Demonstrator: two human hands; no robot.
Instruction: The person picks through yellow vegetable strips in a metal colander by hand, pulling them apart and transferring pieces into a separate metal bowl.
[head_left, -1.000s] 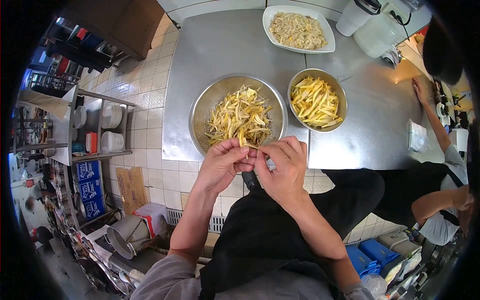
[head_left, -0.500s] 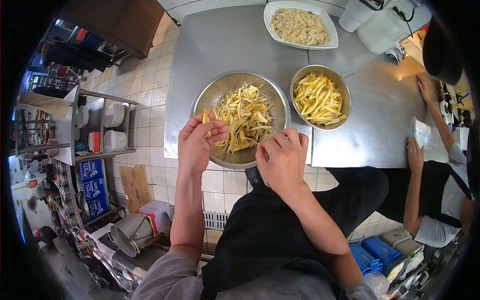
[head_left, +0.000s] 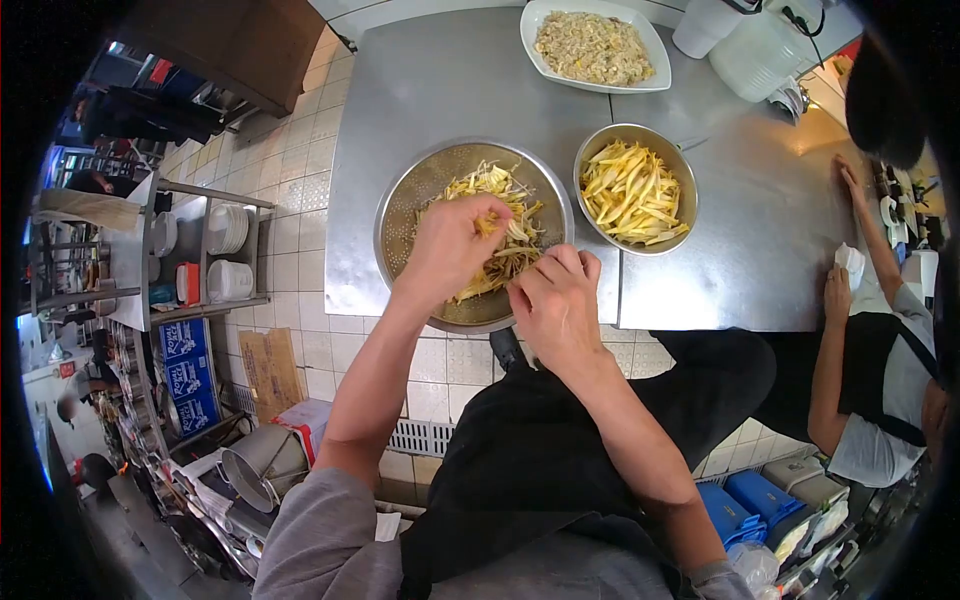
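Over a perforated metal colander my left hand is closed, with a yellow flower bud showing at its fingertips. Beneath it lies a heap of pale yellow buds and thin stringy pieces, partly covered by the hand. My right hand is at the colander's near right rim, thumb and fingers pinched together; what they hold, if anything, is hidden. A smaller steel bowl of long yellow buds stands right of the colander.
A white dish of fried rice sits at the table's back, near white jugs. At the right, a co-worker's hand holds a white item. A shelf with plates stands left.
My left hand has moved right and inward over the heap in the colander. My right hand stays near the rim, slightly lower. The co-worker's white item has shifted.
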